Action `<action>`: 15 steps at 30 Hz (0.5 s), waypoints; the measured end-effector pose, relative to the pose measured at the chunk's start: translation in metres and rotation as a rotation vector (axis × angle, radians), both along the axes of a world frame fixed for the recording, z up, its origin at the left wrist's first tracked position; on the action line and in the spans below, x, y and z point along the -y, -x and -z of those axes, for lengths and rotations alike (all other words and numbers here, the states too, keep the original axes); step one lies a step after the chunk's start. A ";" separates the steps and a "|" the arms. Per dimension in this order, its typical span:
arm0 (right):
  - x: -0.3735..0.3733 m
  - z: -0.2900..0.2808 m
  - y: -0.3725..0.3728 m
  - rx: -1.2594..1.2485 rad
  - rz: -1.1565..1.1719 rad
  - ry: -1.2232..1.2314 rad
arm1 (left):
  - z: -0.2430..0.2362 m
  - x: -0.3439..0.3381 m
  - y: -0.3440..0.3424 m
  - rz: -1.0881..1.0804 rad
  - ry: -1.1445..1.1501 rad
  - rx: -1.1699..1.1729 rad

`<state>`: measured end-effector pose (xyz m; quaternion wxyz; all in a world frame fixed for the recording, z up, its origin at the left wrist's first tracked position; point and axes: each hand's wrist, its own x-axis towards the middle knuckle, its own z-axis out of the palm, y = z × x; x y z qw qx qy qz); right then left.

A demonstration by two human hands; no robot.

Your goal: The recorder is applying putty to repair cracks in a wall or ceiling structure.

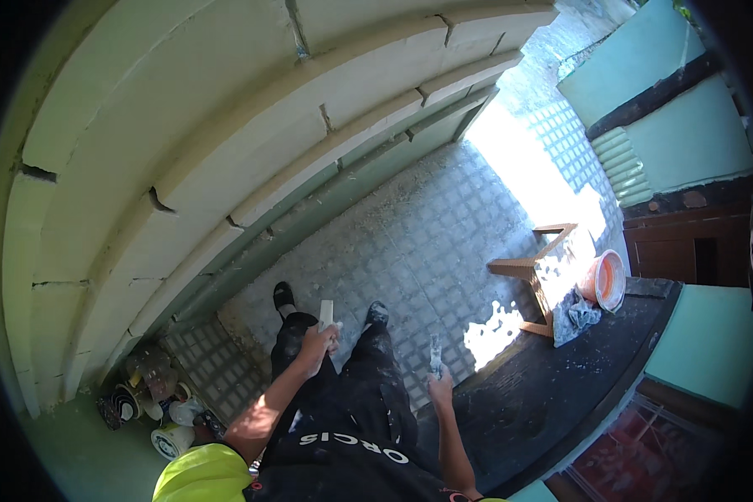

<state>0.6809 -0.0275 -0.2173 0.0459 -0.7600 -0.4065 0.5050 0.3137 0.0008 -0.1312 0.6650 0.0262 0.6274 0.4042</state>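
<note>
My left hand [316, 345] is closed around a pale, flat rectangular piece [327, 311], held upright in front of my dark trousers. Whitish paste or dust seems to cling to its lower end and my fingers; the exact kind of piece I cannot make out. To the right, my right hand [440, 386] grips a narrow tool with a whitish coating [436, 351], shaped like a small putty knife or brush. Its handle is mostly hidden in my fist. Both hands are apart from the wall and hang over the tiled floor.
A stepped pale wall [251, 117] with open joints rises at left. Patterned paving [393, 234] lies underfoot. Right are a brown stool [529, 268], an orange bucket [604, 280], a crumpled plastic bag [576, 316] and a dark ledge [527, 402]. Several cans and tubs [172, 441] crowd the lower left.
</note>
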 end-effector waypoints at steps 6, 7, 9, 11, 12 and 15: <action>-0.038 -0.028 0.002 0.028 -0.328 -0.117 | -0.035 0.016 -0.015 -0.291 0.002 0.039; -0.052 -0.034 0.014 -0.016 -0.362 -0.104 | -0.045 0.020 -0.010 -0.350 -0.037 0.040; -0.080 -0.032 0.029 -0.065 -0.389 -0.111 | -0.049 0.027 0.003 -0.353 -0.062 -0.048; -0.101 -0.010 0.038 -0.095 -0.316 -0.243 | -0.048 0.036 0.020 -0.393 -0.173 -0.147; -0.115 -0.019 0.055 -0.109 -0.312 -0.243 | -0.053 0.044 0.030 -0.428 -0.214 -0.224; -0.146 -0.017 0.087 0.031 -0.356 -0.524 | -0.061 0.037 0.062 -0.324 -0.219 -0.436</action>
